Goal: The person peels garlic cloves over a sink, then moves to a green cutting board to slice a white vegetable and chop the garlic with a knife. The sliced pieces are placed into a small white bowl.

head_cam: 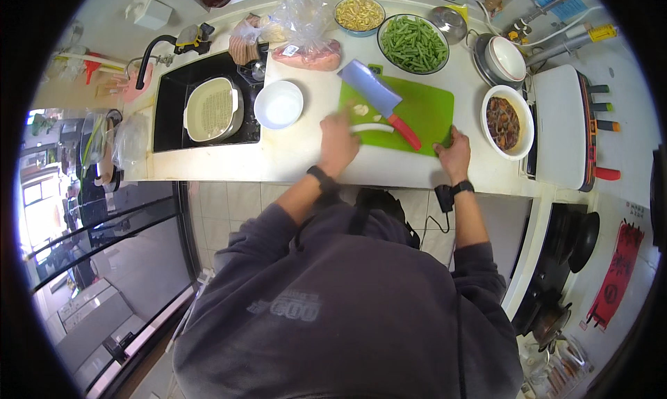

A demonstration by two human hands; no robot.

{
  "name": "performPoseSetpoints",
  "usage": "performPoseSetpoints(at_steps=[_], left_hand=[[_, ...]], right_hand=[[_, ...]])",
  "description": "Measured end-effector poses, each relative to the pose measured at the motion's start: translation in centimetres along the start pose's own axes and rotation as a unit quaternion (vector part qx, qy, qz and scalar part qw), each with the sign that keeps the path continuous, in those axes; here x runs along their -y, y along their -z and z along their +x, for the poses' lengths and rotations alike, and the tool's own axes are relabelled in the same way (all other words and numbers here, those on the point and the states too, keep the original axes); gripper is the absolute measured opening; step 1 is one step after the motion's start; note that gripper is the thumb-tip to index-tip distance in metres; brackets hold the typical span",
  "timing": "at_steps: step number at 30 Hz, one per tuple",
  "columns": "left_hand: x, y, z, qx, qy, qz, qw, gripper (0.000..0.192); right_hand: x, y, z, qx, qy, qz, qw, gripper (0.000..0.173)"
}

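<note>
A green cutting board [435, 102] lies on the counter before me. Across it rests a cleaver [370, 83] with a red handle, its blade reaching past the board's far left edge. Small pale pieces, apparently garlic [360, 110], sit left of the blade. Beside my left hand is a curved white object [374, 128], perhaps a handle; its left end is hidden. My left hand [337, 144] is at the board's left edge, its fingers blurred, so its grip is unclear. My right hand [454, 153] holds the board's near right corner between thumb and fingers.
A white bowl [279, 105] stands left, by a black sink [169, 102] holding a beige basin [235, 122]. Behind are bagged raw meat [307, 55], cut green beans [414, 43] and a bowl of yellowish strips [359, 13]. A dish of dark food [503, 122] and knife holder [560, 128] stand right.
</note>
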State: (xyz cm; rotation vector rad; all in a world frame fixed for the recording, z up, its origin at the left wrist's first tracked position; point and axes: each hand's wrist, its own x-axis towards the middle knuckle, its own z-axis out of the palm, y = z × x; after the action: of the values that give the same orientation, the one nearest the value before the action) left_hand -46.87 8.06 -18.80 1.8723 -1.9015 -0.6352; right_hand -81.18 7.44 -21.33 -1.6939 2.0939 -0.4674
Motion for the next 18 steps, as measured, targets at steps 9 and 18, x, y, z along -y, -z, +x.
performPoseSetpoints(at_steps=[9, 18], left_hand=[[2.4, 2.3, -7.8, -0.094, -0.054, 0.062, 0.992, 0.066], [3.7, 3.4, -8.5, -0.087, -0.106, 0.065, 0.988, 0.029]], right_hand=[[5.4, 1.2, -6.9, -0.048, 0.181, -0.018, 0.982, 0.064], [10.1, -2.2, -4.2, 0.155, 0.263, -0.056, 0.951, 0.064]])
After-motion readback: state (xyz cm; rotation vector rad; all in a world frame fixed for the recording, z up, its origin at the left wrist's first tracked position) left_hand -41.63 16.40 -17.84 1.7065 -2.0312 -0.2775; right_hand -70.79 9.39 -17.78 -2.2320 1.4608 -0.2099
